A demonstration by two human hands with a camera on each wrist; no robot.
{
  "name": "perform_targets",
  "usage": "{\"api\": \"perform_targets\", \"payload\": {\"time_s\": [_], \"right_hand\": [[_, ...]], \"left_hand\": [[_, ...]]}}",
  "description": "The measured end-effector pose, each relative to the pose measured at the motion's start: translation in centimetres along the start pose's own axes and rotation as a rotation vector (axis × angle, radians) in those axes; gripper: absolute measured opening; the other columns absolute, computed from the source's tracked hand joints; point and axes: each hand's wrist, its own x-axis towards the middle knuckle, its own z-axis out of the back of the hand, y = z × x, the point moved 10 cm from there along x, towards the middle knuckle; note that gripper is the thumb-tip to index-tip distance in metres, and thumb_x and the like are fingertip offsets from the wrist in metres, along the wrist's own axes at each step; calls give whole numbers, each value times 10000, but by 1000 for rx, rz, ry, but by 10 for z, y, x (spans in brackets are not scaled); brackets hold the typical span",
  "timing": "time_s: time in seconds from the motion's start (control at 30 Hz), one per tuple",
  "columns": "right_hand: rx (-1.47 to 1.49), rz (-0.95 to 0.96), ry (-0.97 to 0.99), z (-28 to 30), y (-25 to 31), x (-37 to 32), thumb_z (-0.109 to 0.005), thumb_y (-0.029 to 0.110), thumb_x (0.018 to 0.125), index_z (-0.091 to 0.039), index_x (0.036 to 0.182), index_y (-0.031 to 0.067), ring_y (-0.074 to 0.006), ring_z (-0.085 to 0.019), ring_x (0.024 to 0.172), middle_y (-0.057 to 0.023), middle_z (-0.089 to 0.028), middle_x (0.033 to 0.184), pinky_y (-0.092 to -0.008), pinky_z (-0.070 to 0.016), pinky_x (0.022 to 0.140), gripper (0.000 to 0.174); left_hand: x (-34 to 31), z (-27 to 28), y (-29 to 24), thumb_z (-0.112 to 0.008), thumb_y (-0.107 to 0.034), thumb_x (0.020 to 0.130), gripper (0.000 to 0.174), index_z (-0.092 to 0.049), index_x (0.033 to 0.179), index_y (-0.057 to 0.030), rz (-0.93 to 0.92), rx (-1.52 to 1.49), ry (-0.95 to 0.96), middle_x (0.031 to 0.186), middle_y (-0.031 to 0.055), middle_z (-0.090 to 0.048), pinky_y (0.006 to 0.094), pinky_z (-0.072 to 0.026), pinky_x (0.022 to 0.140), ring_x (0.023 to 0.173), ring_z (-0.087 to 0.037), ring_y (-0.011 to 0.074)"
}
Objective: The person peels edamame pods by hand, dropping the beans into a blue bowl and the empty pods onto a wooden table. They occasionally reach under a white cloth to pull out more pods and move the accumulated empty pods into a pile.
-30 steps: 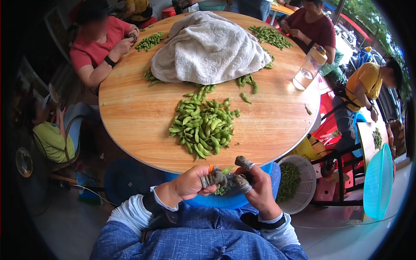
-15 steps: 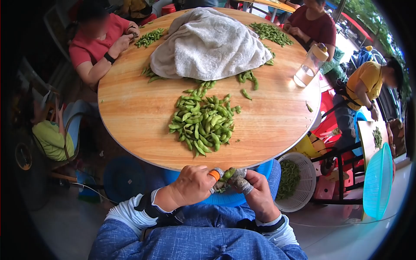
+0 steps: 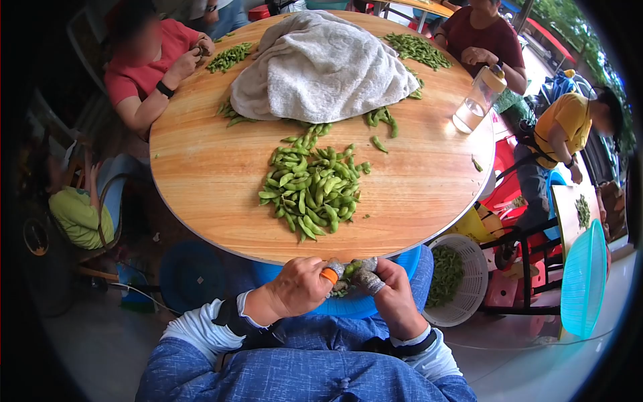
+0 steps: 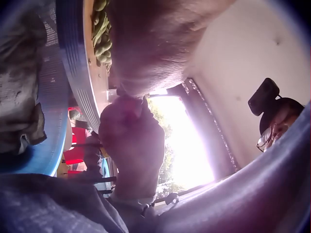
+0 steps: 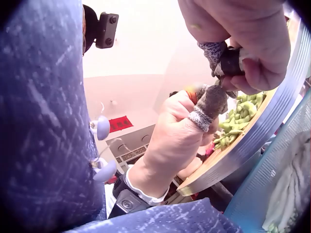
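Over a blue basin [image 3: 345, 307] at the table's near edge, the left hand [image 3: 299, 287] and right hand [image 3: 396, 295] meet, pinching a green pod [image 3: 351, 269] between wrapped fingertips. Grey coverings wrap several fingers, and an orange band shows on the left hand. A heap of green pods [image 3: 311, 191] lies on the round wooden table [image 3: 201, 194] just beyond. In the right wrist view the left hand [image 5: 170, 141] and right hand [image 5: 248, 43] nearly touch at the fingertips; the pod is hidden there. The left wrist view shows the left hand [image 4: 150, 43] close up, its fingertips hidden.
A grey towel [image 3: 321, 70] covers a mound at the table's middle, with a water bottle [image 3: 479, 100] at the right. A white basket [image 3: 459, 278] of pods stands beside the right knee. Other people sit around the table, and a turquoise basket [image 3: 584, 281] stands farther right.
The left hand has turned knuckles-up since a second ago, and the two hands have drawn together around a pod. Across the table, the person in dark red has shifted their hands.
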Motion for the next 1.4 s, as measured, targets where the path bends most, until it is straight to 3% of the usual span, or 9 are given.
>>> {"api": "perform_targets", "payload": {"time_s": [0.17, 0.47, 0.57, 0.67, 0.77, 0.87, 1.07, 1.27, 1.4], "right_hand": [[22, -3, 21, -3, -6, 6, -540, 43, 815, -543, 984, -31, -93, -538, 838, -34, -592, 921, -238, -424, 776, 184], [200, 250, 190, -3, -9, 12, -560, 92, 818, -537, 1015, -26, -101, -537, 866, -41, -585, 958, -239, -423, 786, 231], [189, 249, 190, 0, -8, 13, -553, 85, 819, -534, 1021, -30, -102, -535, 865, -42, -583, 962, -242, -422, 787, 233], [97, 265, 117, 1, 4, 10, -538, 75, 825, -532, 1022, -32, -101, -531, 872, -41, -583, 960, -243, -419, 791, 224], [12, 220, 76, 2, 4, 8, -530, 73, 829, -529, 1031, -34, -104, -532, 879, -45, -583, 968, -243, -417, 794, 228], [42, 140, 56, -1, 0, 6, -529, 79, 833, -527, 1035, -36, -104, -531, 879, -45, -582, 967, -241, -416, 793, 233], [29, 287, 99, -6, 10, 5, -527, 84, 836, -533, 1026, -35, -103, -532, 872, -35, -583, 948, -235, -411, 793, 225], [-449, 496, 76, -7, 27, 4, -535, 27, 795, -549, 958, -37, -94, -533, 826, -51, -592, 914, -232, -430, 726, 176], [-496, 476, 54, -9, 36, 5, -539, 21, 780, -552, 936, -34, -93, -534, 811, -53, -597, 898, -235, -435, 706, 166]], "left_hand": [[-12, -19, 9, -601, -67, 501, 258, -565, 738, 29, 39, -38, 88, 807, 174, -547, 329, -471, 549, 651, -564, 286], [-15, -35, 33, -524, -205, 852, 218, -543, 922, 1, 386, -1069, -59, 761, 73, -574, 236, -423, 633, 662, -536, 146], [-18, -45, 38, -576, -151, 802, 187, -543, 904, 2, 407, -1021, -74, 763, 88, -577, 268, -442, 607, 660, -563, 191], [-7, -15, 28, -577, -44, 685, 170, -542, 844, 3, 255, -261, -113, 730, 108, -566, 314, -457, 541, 660, -571, 246], [-8, -12, 22, -579, -58, 630, 249, -535, 866, 8, 171, -102, -94, 752, 137, -544, 357, -450, 522, 644, -551, 295], [-10, -14, 27, -610, -93, 579, 328, -540, 888, -10, 237, -138, -85, 792, 137, -562, 362, -458, 573, 649, -559, 317], [-8, -11, 29, -545, -65, 725, 205, -516, 918, -3, 270, -573, -275, 711, 133, -550, 341, -441, 569, 621, -542, 315], [-25, -51, 47, -428, -238, 890, 231, -522, 912, -28, 581, -1030, -160, 630, 7, -496, 231, -367, 497, 547, -455, 87], [-28, -69, 42, -431, -270, 891, 253, -523, 931, -37, 705, -1424, -121, 641, -20, -482, 207, -338, 477, 548, -425, 56]]}}
